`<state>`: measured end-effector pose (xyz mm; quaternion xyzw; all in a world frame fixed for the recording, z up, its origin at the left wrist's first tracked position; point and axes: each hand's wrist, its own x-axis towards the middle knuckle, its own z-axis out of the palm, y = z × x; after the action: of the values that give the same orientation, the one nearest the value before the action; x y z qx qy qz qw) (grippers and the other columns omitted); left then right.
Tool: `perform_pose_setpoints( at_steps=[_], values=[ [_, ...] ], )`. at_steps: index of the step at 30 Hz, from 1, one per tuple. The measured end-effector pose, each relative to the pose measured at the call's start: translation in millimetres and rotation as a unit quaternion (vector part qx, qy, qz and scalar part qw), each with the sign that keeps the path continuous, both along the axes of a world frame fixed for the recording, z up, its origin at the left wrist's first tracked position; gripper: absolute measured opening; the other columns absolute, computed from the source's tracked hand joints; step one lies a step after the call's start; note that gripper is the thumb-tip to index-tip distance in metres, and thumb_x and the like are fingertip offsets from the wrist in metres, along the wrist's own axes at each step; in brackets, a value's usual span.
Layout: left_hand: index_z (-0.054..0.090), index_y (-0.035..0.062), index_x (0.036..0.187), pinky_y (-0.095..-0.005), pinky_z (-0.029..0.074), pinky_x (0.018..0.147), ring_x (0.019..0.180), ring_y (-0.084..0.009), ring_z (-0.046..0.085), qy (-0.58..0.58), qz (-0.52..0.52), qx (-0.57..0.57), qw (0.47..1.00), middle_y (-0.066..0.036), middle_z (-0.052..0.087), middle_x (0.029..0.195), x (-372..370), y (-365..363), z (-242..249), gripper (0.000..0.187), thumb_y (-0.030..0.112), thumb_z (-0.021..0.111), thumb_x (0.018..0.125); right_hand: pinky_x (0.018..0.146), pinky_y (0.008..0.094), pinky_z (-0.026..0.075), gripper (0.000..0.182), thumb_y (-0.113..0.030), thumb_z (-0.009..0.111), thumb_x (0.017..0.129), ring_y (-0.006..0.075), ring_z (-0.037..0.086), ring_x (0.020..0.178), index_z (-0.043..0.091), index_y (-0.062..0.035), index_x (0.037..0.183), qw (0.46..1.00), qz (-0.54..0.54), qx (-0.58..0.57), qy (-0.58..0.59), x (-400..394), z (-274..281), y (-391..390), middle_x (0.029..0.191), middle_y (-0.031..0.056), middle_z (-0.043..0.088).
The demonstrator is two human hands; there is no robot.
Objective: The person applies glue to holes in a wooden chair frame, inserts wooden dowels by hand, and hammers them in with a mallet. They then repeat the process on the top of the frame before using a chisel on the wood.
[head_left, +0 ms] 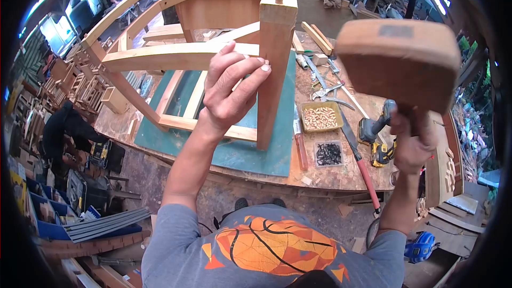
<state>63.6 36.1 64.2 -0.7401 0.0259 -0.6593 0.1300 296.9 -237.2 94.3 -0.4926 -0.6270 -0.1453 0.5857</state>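
Observation:
A wooden chair-like frame (181,56) lies on a green board (277,154) on the workbench. My left hand (234,85) is raised at the frame's thick post (274,85), its fingers curled and fingertips at the post's left edge; a small thing may be between them, too small to make out. On the right, my right hand (413,138) is wrapped round the handle of a large wooden mallet (397,61), held up above the bench and apart from the frame. The mallet head is slightly blurred.
On the bench (341,176) right of the frame are a tub of wooden dowels (321,117), a box of black screws (329,154), a red-handled saw (367,181), a chisel (300,144), a hammer (328,92) and a cordless drill (376,122). A blue crate (48,229) stands lower left.

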Motion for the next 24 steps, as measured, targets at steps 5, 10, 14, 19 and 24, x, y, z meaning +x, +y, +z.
perform_pose_setpoints(
  at_steps=[5,10,14,19,24],
  values=[
    [0.073,0.0104,0.096,-0.0492,0.053,0.098,0.098,-0.0257,0.067,-0.019,0.021,0.010,1.000,-0.005,0.072,0.099,-8,13,-1,0.028,0.001,0.084,0.073,0.065,0.0340,0.055,0.036,-0.001,0.078,0.073,0.0273,0.069,0.076,0.070,-0.0009,0.107,0.994,0.008,-0.046,-0.099,-37,-18,22,0.100,0.0140,0.068],
    [0.072,0.0128,0.096,-0.0491,0.050,0.096,0.100,-0.0253,0.065,-0.020,0.009,0.012,1.000,-0.001,0.071,0.102,-5,8,4,0.027,0.003,0.083,0.074,0.058,0.0328,0.053,0.046,0.000,0.075,0.067,0.0243,0.065,0.070,0.071,-0.0143,0.110,0.953,0.005,-0.068,-0.296,-32,-22,29,0.097,0.0124,0.065],
    [0.070,0.0111,0.090,-0.0509,0.050,0.100,0.096,-0.0257,0.067,-0.020,-0.002,-0.027,0.999,-0.003,0.073,0.097,-11,-1,5,0.025,-0.001,0.082,0.072,0.055,0.0330,0.051,0.046,0.001,0.071,0.065,0.0244,0.064,0.068,0.070,-0.0162,0.108,0.955,0.001,-0.073,-0.287,-37,-27,24,0.095,0.0131,0.065],
    [0.070,0.0106,0.088,-0.0527,0.048,0.102,0.091,-0.0238,0.067,0.020,0.044,-0.031,0.998,-0.002,0.072,0.092,-16,-16,16,0.025,-0.002,0.083,0.070,0.055,0.0333,0.050,0.049,0.004,0.069,0.062,0.0249,0.064,0.068,0.070,-0.0140,0.108,0.960,-0.020,-0.061,-0.271,-31,-36,10,0.096,0.0142,0.064],
    [0.070,0.0087,0.087,-0.0521,0.048,0.103,0.089,-0.0228,0.067,0.061,0.097,-0.040,0.993,-0.002,0.070,0.087,-19,-29,28,0.024,0.000,0.083,0.069,0.055,0.0331,0.050,0.051,0.005,0.069,0.060,0.0238,0.063,0.067,0.070,-0.0117,0.109,0.962,-0.037,-0.076,-0.261,-27,-42,-1,0.094,0.0131,0.063]
  ],
)
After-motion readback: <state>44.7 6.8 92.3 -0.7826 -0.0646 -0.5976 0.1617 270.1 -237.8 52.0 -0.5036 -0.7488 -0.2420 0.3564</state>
